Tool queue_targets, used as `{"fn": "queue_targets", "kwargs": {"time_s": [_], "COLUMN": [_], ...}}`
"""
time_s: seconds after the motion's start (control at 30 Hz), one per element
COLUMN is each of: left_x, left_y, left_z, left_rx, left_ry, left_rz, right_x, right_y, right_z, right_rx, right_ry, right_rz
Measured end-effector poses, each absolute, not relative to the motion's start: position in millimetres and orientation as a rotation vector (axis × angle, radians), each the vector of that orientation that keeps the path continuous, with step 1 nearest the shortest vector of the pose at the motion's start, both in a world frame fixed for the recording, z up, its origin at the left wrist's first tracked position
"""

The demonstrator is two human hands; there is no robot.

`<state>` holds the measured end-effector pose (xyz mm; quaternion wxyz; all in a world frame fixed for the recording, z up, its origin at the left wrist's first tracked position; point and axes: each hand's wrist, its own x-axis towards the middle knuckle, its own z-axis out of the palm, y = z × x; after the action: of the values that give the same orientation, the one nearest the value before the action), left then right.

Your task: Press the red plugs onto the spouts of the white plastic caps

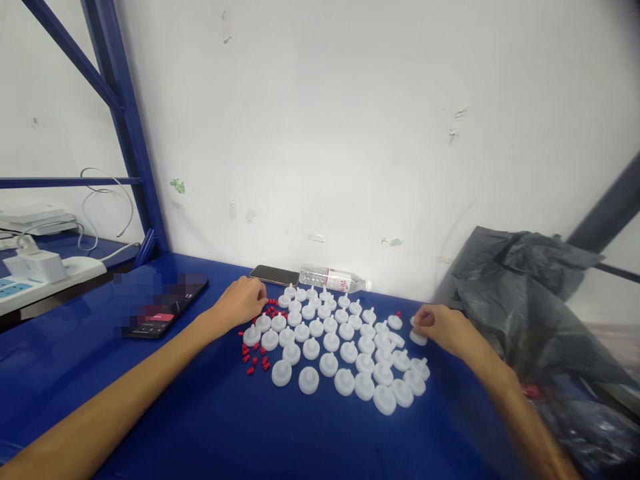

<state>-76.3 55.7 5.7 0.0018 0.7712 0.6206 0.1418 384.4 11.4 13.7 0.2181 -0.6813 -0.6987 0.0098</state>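
Observation:
Many white nozzle caps (331,341) stand in loose rows on the blue table, most with their thin spouts up. To their left lie small red tips (245,350), scattered singly and in a little heap. My left hand (243,301) is over the far end of that heap, its fingers curled together and pointing down; whatever they pinch is hidden. At the right edge of the group, my right hand (443,327) has thumb and fingers closed on a white nozzle cap (418,339), partly covered by the fingertips. Close by, one white cap (395,323) carries a red tip on its spout.
Behind the caps, a clear plastic bottle (335,279) and a dark phone (275,275) lie along the wall. A larger phone (170,308) with a lit screen lies left. A grey plastic bag (515,293) bulges at the right. A power strip (55,280) sits far left.

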Motion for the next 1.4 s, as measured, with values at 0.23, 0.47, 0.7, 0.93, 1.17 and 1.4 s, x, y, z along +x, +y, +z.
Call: {"fn": "queue_targets", "kwargs": {"time_s": [0.23, 0.47, 0.7, 0.93, 1.17, 1.4], "left_x": [-71.9, -68.5, -66.5, -62.9, -34.2, -6.6], "left_y": [52.2, 51.6, 51.9, 44.9, 20.1, -2.1], "left_z": [6.0, 4.3, 0.5, 14.2, 24.5, 3.6], "left_rx": [2.407, 2.39, 2.357, 2.383, 2.505, 2.775], "left_ry": [1.95, 1.966, 1.906, 1.873, 1.179, 0.685], "left_rz": [0.436, 0.446, 0.488, 0.691, 1.255, 1.27], "right_x": [348.7, 311.8, 310.9, 297.7, 266.6, 238.6], "right_y": [-0.8, -5.1, 0.6, -7.5, -24.9, -41.8], "right_z": [34.4, 9.4, 0.3, 17.9, 12.5, 12.6], "right_rx": [-1.679, -1.564, -1.548, -1.373, -1.08, -0.905], "right_ry": [-2.011, -2.273, -2.264, -2.11, -2.191, -2.254], "right_rz": [-0.034, 0.181, 0.178, -0.022, -0.008, -0.036]}}
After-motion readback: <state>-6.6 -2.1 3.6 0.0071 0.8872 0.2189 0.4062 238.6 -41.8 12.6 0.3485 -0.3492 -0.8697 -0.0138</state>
